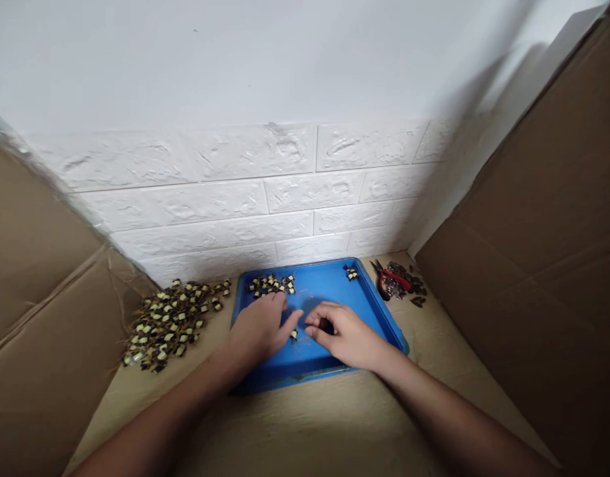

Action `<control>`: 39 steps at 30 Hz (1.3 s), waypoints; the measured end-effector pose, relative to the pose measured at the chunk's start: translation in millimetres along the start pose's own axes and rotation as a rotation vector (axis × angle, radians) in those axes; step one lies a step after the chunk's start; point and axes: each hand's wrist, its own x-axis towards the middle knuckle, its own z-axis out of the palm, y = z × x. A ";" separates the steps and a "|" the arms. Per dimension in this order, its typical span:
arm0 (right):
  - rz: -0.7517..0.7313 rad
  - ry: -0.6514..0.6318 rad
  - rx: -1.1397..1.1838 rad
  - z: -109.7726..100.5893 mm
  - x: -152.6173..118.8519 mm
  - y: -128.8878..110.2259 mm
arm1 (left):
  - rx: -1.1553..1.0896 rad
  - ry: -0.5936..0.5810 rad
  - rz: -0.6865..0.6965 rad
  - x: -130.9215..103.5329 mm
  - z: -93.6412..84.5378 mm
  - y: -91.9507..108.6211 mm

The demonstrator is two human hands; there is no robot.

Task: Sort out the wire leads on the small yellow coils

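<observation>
Over the left half of a blue tray is my left hand, its thumb held apart from the fingers and nothing seen between them. My right hand hovers over the tray's middle, fingers curled towards the thumb; whether something small is between the tips is too small to tell. One small black and pale-yellow piece lies on the tray between my hands. Several similar pieces lie at the tray's back left, partly behind my left hand. A small group sits in the back right corner.
A large pile of black and yellow pieces covers the table left of the tray. Red-handled pliers lie right of it among small dark and shiny parts. Cardboard panels stand at both sides, with a white brick-patterned wall behind.
</observation>
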 end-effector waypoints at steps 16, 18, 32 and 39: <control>0.136 0.080 0.121 -0.8 -1.0 2.5 | -0.409 0.081 0.290 2.6 8.2 -2.2; 0.098 0.083 0.132 -1.0 -1.0 1.5 | -0.415 0.091 0.344 0.9 8.2 -3.1; 0.157 0.084 0.140 -1.2 5.5 3.3 | -0.399 0.058 0.405 -0.4 9.3 -8.1; 0.147 0.096 0.157 -2.3 3.8 2.9 | -0.371 0.147 0.394 0.6 10.7 -5.4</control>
